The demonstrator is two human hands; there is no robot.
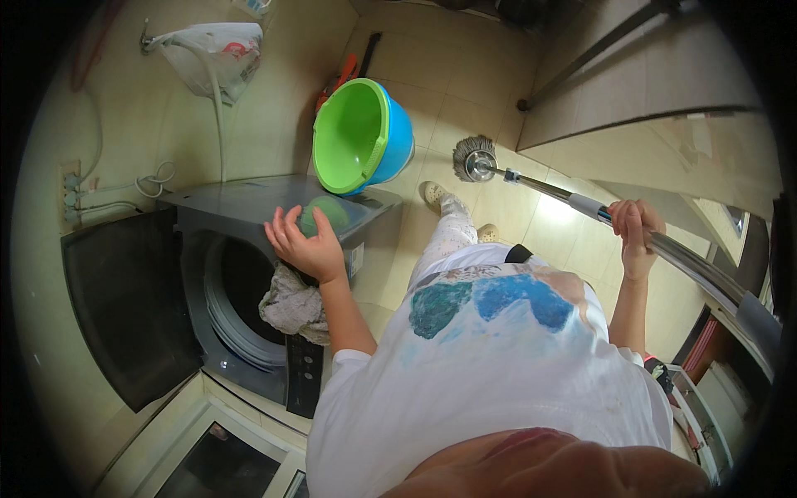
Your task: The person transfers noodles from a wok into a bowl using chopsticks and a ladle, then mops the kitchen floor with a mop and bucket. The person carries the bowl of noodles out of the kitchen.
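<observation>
My right hand (635,233) is closed around the metal pole (582,202) of a mop. The round mop head (473,159), with grey strands, rests on the tiled floor near my feet. My left hand (308,243) is raised over the grey front-loading washing machine (249,202), fingers spread and holding nothing. Below that wrist a crumpled grey cloth (296,305) hangs at the machine's front edge, partly behind my forearm. A basin (348,137), green inside and blue outside, is tilted towards me past the machine's far corner; what supports it is unclear.
The washing machine's dark door (127,311) stands wide open at the left. A white plastic bag (215,59) hangs on the wall above sockets with cables (70,193). Orange-handled tools (339,81) lean behind the basin. Cabinets with a dark rail (598,56) line the right side.
</observation>
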